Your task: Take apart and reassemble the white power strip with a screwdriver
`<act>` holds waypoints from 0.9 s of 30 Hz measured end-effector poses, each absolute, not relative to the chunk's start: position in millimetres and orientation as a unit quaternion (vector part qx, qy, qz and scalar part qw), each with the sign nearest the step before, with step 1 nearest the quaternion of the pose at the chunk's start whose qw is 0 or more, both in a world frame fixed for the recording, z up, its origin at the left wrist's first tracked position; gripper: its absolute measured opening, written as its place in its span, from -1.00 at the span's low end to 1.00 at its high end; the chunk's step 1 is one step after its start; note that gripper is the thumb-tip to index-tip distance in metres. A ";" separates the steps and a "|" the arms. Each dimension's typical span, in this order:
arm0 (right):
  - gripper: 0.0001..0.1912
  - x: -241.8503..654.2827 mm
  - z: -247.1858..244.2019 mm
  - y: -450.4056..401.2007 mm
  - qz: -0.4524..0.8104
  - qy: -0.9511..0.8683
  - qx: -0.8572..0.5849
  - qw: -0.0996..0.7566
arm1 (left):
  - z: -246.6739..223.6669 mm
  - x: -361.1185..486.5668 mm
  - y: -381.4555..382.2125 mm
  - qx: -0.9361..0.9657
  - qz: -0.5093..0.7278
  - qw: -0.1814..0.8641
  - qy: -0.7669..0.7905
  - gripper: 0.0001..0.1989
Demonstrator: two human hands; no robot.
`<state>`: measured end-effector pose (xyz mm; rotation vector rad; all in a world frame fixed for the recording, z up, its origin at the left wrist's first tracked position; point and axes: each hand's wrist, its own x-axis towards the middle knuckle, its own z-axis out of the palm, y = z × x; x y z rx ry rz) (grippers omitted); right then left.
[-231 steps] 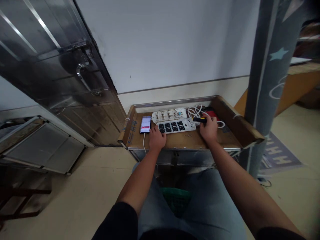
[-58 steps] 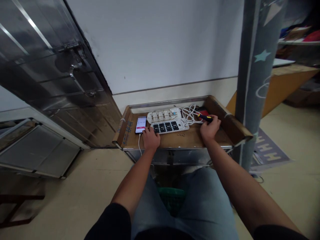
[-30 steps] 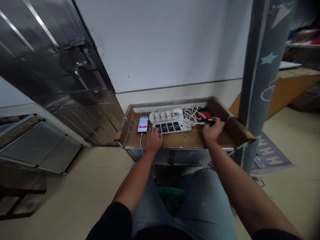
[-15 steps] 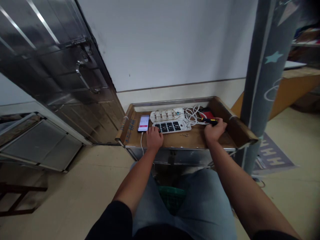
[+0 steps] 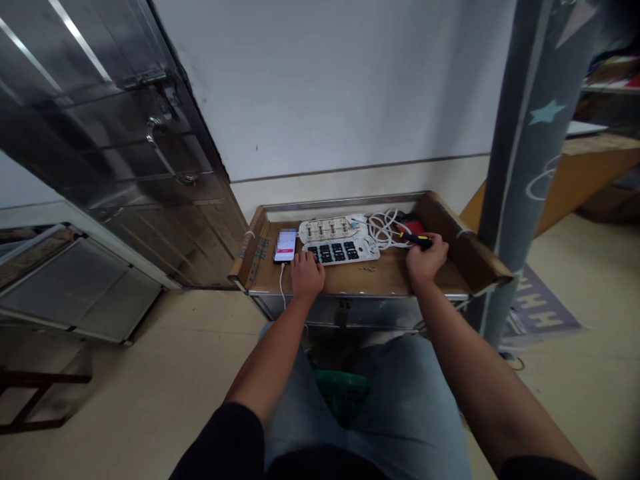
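An opened white power strip lies in two halves on the brown tabletop. The far half (image 5: 327,230) shows metal contacts; the near half (image 5: 367,250) holds black socket blocks. My left hand (image 5: 307,275) rests at the near half's left end, its fingertips by the edge; what they grip, if anything, is too small to tell. My right hand (image 5: 427,261) is closed around a black and yellow screwdriver (image 5: 416,240) pointing left, near the coiled white cable (image 5: 385,230). Several small screws (image 5: 367,269) lie in front of the strip.
A lit phone (image 5: 285,246) with a white charging cord lies left of the strip. Something red (image 5: 414,228) sits behind the screwdriver. Raised wooden sides (image 5: 475,257) bound the table, a grey pillar (image 5: 517,167) stands right, and a metal door (image 5: 125,133) is left.
The whole view has shifted slightly. My hands, the screwdriver and the strip halves otherwise look nearly the same.
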<state>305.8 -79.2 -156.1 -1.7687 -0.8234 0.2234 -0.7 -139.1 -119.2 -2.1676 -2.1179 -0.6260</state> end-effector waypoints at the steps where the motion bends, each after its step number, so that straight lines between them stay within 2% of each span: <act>1: -0.50 306.0 -156.2 -79.0 0.097 -0.349 -0.751 0.552 | -119.1 -0.7 -138.9 -0.700 -0.203 0.023 -0.684 -0.83; 15: -0.49 308.3 -160.7 -77.0 0.097 -0.353 -0.743 0.560 | -119.5 -0.6 -138.7 -0.691 -0.218 0.014 -0.689 -0.81; 27: -0.50 305.4 -153.9 -80.6 0.105 -0.359 -0.764 0.526 | -119.8 -0.3 -137.1 -0.684 -0.224 0.014 -0.694 -0.80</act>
